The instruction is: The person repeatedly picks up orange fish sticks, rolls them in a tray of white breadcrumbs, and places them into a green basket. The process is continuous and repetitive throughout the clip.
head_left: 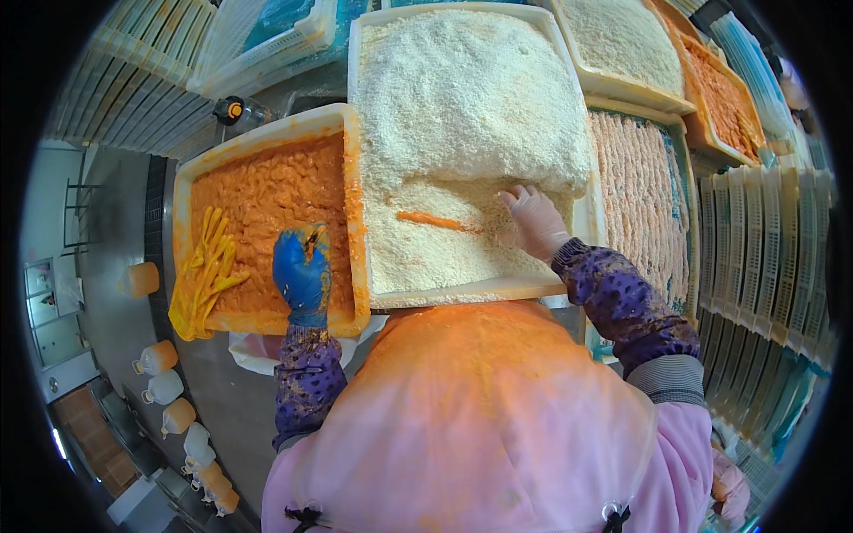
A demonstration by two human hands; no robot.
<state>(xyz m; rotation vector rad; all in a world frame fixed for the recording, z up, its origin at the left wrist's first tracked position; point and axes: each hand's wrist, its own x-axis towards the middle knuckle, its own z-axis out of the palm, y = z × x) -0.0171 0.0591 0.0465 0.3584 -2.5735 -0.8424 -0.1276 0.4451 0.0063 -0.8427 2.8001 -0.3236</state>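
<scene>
My left hand point(303, 274), in a blue glove smeared with orange, is over a white tub point(357, 226) of orange-coated, wet-looking pieces point(267, 191). Its fingers are curled together, and what they hold, if anything, cannot be made out. My right hand point(537, 222), in a thin whitish glove, rests in pale crumbs point(466, 98) filling a large white tray point(355, 53). Its fingers are slightly bent and apart, at the foot of the heaped crumbs. One orange strip point(435, 220) lies on the lower crumb layer, left of that hand, touched by neither hand.
Yellow gloves point(209, 280) hang over the tub's left side. Right of the crumbs, a tray holds rows of crumb-coated strips point(644, 195). Stacked plastic trays point(764, 253) stand far right; more crumbs point(622, 44) sit behind. Several jugs point(163, 386) are on the floor at left.
</scene>
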